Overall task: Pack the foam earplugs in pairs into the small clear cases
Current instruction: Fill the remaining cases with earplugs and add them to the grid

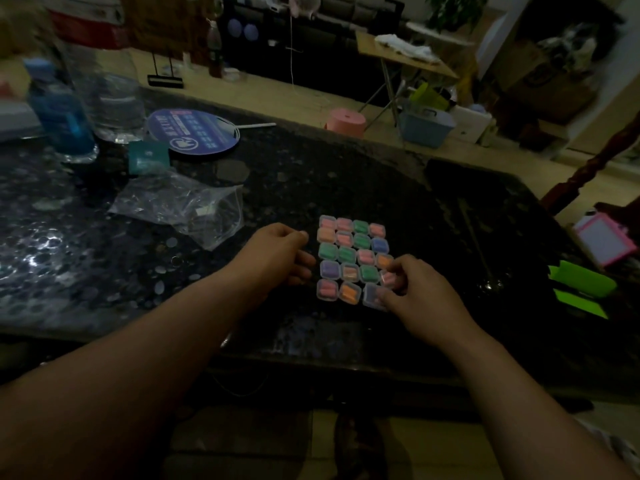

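Fingers (pixel 398 271) of R hand (pixel 422 296) curled, pinching pink-filled case (pixel 388 279) at 4 o'clock corner of case grid (pixel 349 258). L hand (pixel 277 254) at 9 o'clock of grid, fingers loosely curled, nothing seen in them; contact w/ cases unclear. Grid: small clear cases packed edge to edge on dark worktop (pixel 311 168), near its front edge. Earplugs (pixel 349 293) inside: pink, orange, green, purple. Clear plastic bag (pixel 187 202) at 10 o'clock of grid, round blue fan (pixel 194 133) beyond it at 11. Light dim.

Glossy speckled stone table (pixel 346 174), clear plastic cases (pixel 349 261), crinkled transparent plastic bag (pixel 187 202)
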Tool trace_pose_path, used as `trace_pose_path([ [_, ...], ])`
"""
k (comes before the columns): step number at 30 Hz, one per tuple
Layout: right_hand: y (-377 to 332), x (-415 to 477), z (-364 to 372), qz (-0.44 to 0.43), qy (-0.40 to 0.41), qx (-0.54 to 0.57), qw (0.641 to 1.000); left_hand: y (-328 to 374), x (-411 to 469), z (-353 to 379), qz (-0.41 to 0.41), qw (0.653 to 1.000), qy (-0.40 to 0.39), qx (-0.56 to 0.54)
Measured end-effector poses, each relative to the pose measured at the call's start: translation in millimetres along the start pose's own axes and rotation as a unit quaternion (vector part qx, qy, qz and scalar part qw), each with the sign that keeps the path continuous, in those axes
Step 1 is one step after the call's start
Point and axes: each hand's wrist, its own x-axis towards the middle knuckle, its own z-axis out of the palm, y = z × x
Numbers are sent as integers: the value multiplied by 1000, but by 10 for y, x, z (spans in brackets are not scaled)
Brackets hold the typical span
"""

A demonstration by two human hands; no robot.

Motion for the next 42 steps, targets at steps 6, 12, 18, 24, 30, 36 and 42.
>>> trace_pose_path([
  [6, -288, 66, 77, -3, 2, 42, 999, -24, -34, -51, 18, 1000, 6, 5],
  [12, -1126, 354, 444, -92, -28, 119, 988, -106, -117, -690, 113, 952, 175, 225],
  [18, -1838, 586, 826, -99, -115, 196, 969, -332, -17, -1169, 76, 911, 237, 328],
  [24, -1971, 896, 1013, -96, -117, 152, 977, -444, 82, -1185, 47, 904, 227, 358],
  [30, -2176, 838, 850, -46, -161, 272, 948, -404, 20, -1294, 75, 889, 215, 397],
  [36, -2237, 351, 476, -114, -111, 315, 936, -87, -343, -1659, 160, 868, 263, 391],
  [42, -2590, -29, 45, -205, -146, 215, 944, 300, -1285, -2255, 81, 932, 150, 319],
])
